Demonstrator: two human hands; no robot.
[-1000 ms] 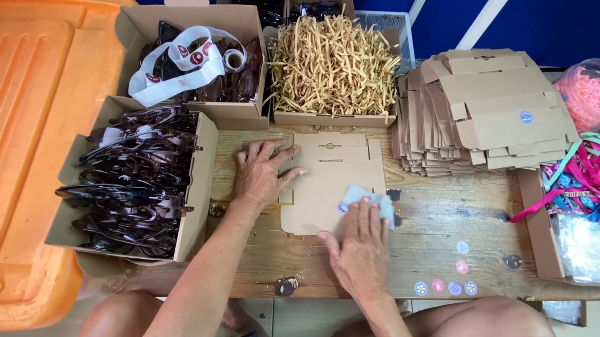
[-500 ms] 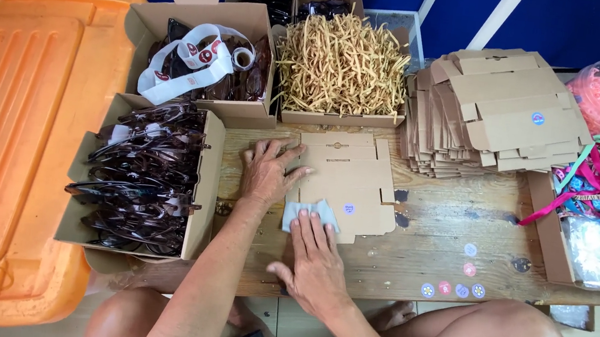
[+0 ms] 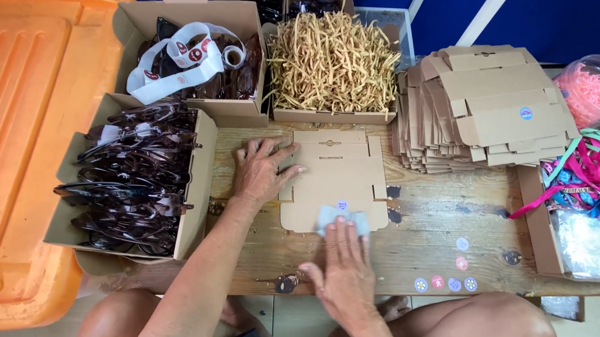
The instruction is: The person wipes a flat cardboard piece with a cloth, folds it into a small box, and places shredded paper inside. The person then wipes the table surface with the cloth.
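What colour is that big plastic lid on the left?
Orange: the big plastic lid shows plainly in the head view, beside the box of sunglasses.

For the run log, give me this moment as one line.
left hand: flat on cardboard blank | right hand: fingertips on pale cloth | glasses box: left

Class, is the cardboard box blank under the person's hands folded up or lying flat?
Flat: the box blank lies unfolded on the wooden table, flaps spread, left hand pressing its edge.
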